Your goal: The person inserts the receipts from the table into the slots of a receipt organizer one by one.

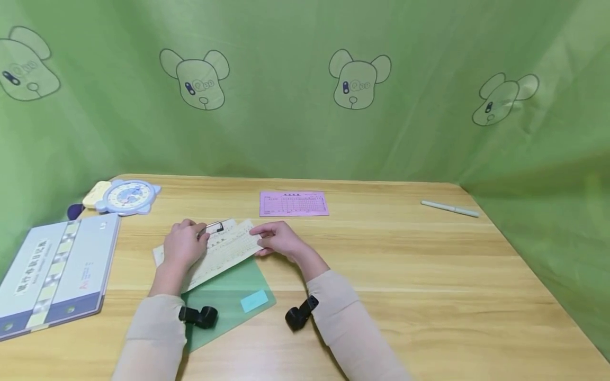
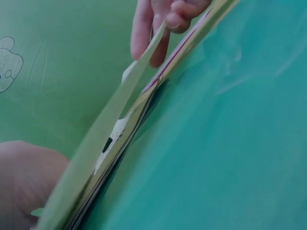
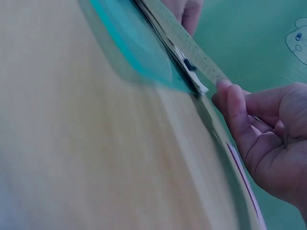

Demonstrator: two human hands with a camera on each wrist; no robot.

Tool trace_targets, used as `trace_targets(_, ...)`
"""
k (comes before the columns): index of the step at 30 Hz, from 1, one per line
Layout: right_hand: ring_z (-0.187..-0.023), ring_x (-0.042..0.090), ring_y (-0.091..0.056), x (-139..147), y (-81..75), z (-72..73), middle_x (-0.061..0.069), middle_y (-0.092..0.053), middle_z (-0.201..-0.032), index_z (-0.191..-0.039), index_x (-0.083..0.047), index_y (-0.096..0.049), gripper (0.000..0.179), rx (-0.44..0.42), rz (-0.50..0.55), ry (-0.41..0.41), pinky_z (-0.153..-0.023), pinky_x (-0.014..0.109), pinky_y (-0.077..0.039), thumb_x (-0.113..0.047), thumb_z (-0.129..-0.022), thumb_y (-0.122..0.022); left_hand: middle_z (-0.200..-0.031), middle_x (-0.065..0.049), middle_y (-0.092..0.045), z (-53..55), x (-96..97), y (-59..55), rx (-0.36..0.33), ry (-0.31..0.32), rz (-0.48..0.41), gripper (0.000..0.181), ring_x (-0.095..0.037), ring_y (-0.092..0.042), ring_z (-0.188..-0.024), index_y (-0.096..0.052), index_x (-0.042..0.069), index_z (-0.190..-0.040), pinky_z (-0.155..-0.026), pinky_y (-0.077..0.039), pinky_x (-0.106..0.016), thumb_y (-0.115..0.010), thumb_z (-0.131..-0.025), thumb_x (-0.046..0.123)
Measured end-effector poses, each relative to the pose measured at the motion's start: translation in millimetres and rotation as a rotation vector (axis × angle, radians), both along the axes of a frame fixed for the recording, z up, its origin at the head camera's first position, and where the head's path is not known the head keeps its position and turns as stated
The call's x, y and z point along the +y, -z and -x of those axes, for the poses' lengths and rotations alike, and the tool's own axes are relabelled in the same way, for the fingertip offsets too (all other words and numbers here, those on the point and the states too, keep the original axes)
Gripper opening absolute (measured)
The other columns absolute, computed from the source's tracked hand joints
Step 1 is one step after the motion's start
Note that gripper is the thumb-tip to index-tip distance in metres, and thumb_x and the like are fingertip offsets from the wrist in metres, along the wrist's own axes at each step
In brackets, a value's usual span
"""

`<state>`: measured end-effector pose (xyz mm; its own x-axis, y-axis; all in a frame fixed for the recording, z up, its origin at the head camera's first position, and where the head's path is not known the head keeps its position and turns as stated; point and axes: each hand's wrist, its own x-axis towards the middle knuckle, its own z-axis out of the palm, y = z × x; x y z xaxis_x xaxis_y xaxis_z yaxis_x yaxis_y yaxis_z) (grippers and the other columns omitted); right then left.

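Observation:
A pale yellow printed slip (image 1: pixel 229 256) slants over the green translucent folder (image 1: pixel 224 293), its right end raised. My right hand (image 1: pixel 281 241) pinches that end between thumb and fingers. In the right wrist view the slip's corner meets the fingertips (image 3: pixel 224 86). My left hand (image 1: pixel 183 246) is at the folder's upper left, its finger and thumb curled at the left end of a metal clip with a black end (image 1: pixel 217 227). More white printed paper (image 1: pixel 159 255) lies under the slip. The left palm hides part of the slip and clip.
A pink form (image 1: pixel 294 204) lies behind the hands. Far right is a pale pen (image 1: pixel 449 208). On the left are a thick binder (image 1: pixel 90 259), a blue round clock-like dial (image 1: pixel 128 197) and a cream block (image 1: pixel 97 194). A blue sticky note (image 1: pixel 254 301) is on the folder.

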<state>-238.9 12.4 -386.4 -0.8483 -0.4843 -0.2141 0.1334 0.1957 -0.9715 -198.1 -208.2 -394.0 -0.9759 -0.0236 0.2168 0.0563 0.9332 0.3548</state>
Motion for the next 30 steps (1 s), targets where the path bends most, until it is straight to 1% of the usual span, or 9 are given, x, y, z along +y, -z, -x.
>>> trace_targets(7, -0.06, 0.02, -0.06, -18, 4.6, -4.0, 0.014, -0.056, -0.089, -0.106, 0.004, -0.057, 0.029, -0.065, 0.032, 0.047, -0.061, 0.028, -0.05, 0.011, -0.079, -0.051, -0.104, -0.023, -0.051, -1.5, -0.4, 3.5, 0.022, -0.005, -0.037, 0.031, -0.039, -0.045, -0.091, -0.058, -0.001, -0.107, -0.071, -0.037, -0.051, -0.052, -0.082, 0.016)
trace_targets(12, -0.062, 0.023, -0.061, -25, 8.6, -4.3, 0.015, -0.055, -0.095, -0.108, 0.007, -0.055, 0.03, -0.129, 0.057, 0.077, -0.062, 0.027, -0.05, 0.013, -0.078, -0.051, -0.103, -0.022, -0.051, -1.4, -0.9, 4.9, 0.029, -0.01, -0.054, 0.03, -0.039, -0.044, -0.093, -0.058, 0.001, -0.107, -0.073, -0.036, -0.052, -0.054, -0.081, 0.016)
trace_targets(15, -0.063, 0.023, -0.061, -28, 8.9, -4.3, 0.015, -0.053, -0.098, -0.109, 0.007, -0.055, 0.031, -0.139, 0.053, 0.087, -0.062, 0.027, -0.05, 0.014, -0.078, -0.051, -0.104, -0.021, -0.051, -1.3, -1.9, 6.0, 0.033, -0.008, -0.053, 0.03, -0.039, -0.043, -0.095, -0.058, 0.002, -0.108, -0.074, -0.035, -0.053, -0.055, -0.083, 0.016)
trace_targets(19, -0.063, 0.022, -0.061, -31, 7.1, -3.8, 0.015, -0.054, -0.096, -0.11, 0.006, -0.054, 0.032, -0.129, 0.039, 0.086, -0.062, 0.027, -0.05, 0.013, -0.078, -0.051, -0.104, -0.02, -0.051, 0.1, -4.0, 9.4, 0.066, 0.01, -0.026, 0.028, -0.039, -0.042, -0.095, -0.058, 0.003, -0.109, -0.076, -0.033, -0.054, -0.055, -0.084, 0.015)
trace_targets(24, -0.061, 0.021, -0.061, -33, 5.2, -2.2, 0.014, -0.054, -0.092, -0.109, 0.006, -0.055, 0.032, -0.132, 0.021, 0.089, -0.061, 0.026, -0.05, 0.013, -0.078, -0.051, -0.1, -0.019, -0.052, 1.9, -5.8, 12.4, 0.119, 0.046, 0.034, 0.024, -0.037, -0.044, -0.09, -0.06, 0.004, -0.105, -0.074, -0.036, -0.052, -0.054, -0.084, 0.015)
trace_targets(30, -0.059, 0.02, -0.06, -37, 1.1, -0.3, 0.014, -0.053, -0.09, -0.109, 0.006, -0.055, 0.033, -0.126, -0.002, 0.091, -0.061, 0.026, -0.05, 0.014, -0.077, -0.051, -0.097, -0.019, -0.053, 3.4, -6.2, 12.7, 0.136, 0.061, 0.073, 0.025, -0.035, -0.046, -0.087, -0.06, 0.003, -0.105, -0.072, -0.039, -0.047, -0.052, -0.085, 0.015)
